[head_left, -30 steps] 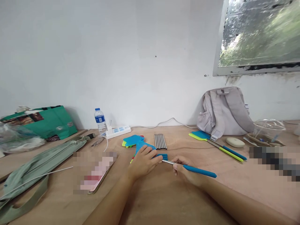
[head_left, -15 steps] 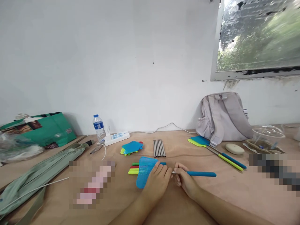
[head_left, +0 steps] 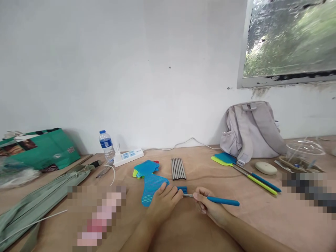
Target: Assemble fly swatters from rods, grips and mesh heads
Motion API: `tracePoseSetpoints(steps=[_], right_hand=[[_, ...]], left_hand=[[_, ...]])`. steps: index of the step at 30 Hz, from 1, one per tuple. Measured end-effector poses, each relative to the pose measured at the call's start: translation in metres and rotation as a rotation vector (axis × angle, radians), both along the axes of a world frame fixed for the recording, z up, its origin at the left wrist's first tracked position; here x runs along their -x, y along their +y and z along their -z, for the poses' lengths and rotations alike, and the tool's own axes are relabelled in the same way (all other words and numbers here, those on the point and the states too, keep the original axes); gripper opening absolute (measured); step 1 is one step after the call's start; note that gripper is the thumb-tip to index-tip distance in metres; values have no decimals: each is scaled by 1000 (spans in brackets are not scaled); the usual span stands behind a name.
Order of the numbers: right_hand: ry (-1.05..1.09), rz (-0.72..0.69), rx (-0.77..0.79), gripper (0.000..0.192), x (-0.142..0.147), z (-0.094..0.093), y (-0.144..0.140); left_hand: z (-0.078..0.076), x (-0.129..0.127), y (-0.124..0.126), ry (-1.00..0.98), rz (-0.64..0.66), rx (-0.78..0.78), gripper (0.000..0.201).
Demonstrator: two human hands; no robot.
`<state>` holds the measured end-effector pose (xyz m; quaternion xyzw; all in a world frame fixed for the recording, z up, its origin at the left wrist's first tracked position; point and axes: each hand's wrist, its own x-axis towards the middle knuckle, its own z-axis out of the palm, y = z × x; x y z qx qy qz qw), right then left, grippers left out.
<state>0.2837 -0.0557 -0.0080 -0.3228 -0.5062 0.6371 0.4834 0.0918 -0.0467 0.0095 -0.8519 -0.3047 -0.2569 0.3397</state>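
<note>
Left hand: the left hand (head_left: 166, 199) is closed over the narrow end of a blue fly-swatter head (head_left: 155, 184); the exact grip is hidden beneath the fingers.
Right hand: the right hand (head_left: 208, 201) pinches a metal rod (head_left: 187, 195) with a long blue handle (head_left: 224, 201), thumb and fingers near where rod meets handle.
Swatter in hand: the blue head lies toward the table's left edge, the handle toward its right; the rod bridges the two hands, its tip lost under the left fingers, so whether it is seated in the head cannot be told.
Loose handles: short lengths of blue handles (head_left: 182, 189) show just beyond the left fingers.
Head pile: a pile of swatter heads (head_left: 146, 168), blue uppermost with yellow-green and red edges showing, lies close beyond the held head.
Metal tubes: a row of metal tubes (head_left: 178, 168) lies side by side, between the hands and the far edge of the table (head_left: 183, 227).
Swatters at right: a blue swatter (head_left: 266, 182) and a yellow-green swatter (head_left: 262, 184) lie together, heads toward the far edge.
Far edge, right: a pale grey backpack (head_left: 252, 129) leans on the wall, a cream oval case (head_left: 266, 168) just before it.
Far edge, left: a water bottle (head_left: 106, 143) stands beside a white power strip (head_left: 128, 157).
</note>
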Motion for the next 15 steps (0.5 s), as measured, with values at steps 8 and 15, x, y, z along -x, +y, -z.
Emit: tracePoseSetpoints(steps=[8, 15], right_hand=[[-17, 6, -132, 31, -51, -4, 17], [36, 70, -91, 29, -61, -4, 36]], left_hand=[[-8, 33, 8, -60, -82, -68, 23], [-21, 40, 15, -58, -129, -44, 25]])
